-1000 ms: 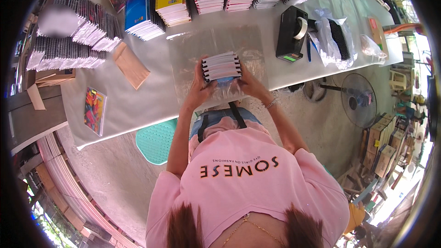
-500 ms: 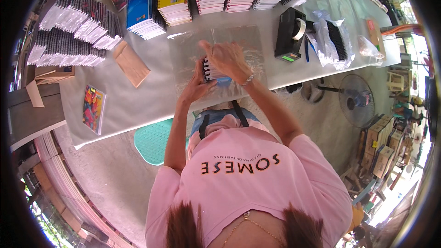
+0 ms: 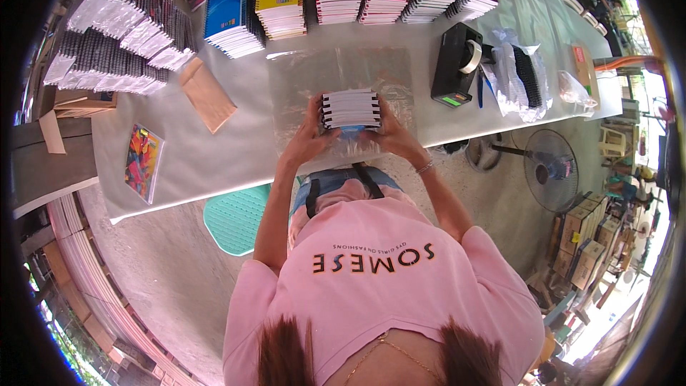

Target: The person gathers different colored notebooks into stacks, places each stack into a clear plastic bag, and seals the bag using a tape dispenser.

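Between my two hands, a small stack of spiral notebooks (image 3: 350, 109) stands with its white page edges upward and black coils showing at both sides. A bit of blue cover shows at its near side. My left hand (image 3: 309, 132) is wrapped round the stack's left end, my right hand (image 3: 391, 132) round its right end. Under the stack lies a sheet of clear plastic film (image 3: 293, 75) on the covered table (image 3: 236, 161).
Piles of colored notebooks (image 3: 279, 0) line the back, with wrapped notebooks (image 3: 114, 57) at far left. A brown envelope (image 3: 207, 96) and a colorful booklet (image 3: 144, 164) lie left. Right are a black tape dispenser (image 3: 454, 64), a blue pen (image 3: 480, 93) and plastic-wrapped coils (image 3: 522, 78).
My right hand has come down from over the top of the stack to its right side, uncovering the page edges. My left hand stays at the left end.
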Demonstrator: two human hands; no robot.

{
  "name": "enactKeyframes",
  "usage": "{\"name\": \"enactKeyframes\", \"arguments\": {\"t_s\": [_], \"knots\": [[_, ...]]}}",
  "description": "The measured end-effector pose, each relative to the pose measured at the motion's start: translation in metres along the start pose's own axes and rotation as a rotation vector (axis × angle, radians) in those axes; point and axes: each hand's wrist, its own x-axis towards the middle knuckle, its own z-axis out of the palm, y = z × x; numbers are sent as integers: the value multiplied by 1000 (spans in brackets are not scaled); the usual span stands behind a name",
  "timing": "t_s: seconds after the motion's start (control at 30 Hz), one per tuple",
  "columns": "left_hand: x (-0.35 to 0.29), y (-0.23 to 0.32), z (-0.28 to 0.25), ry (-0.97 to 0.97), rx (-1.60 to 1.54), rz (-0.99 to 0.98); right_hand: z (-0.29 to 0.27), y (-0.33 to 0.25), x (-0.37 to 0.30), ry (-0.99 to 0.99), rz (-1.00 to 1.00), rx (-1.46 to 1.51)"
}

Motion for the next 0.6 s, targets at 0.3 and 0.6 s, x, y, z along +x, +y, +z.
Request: {"name": "enactKeyframes", "arguments": {"t_s": [0.3,0.6], "knots": [[11,5,0,103,-299,-73,4,7,15,46,206,514],[38,-21,-9,157,-227,-317,14,6,34,152,284,449]]}}
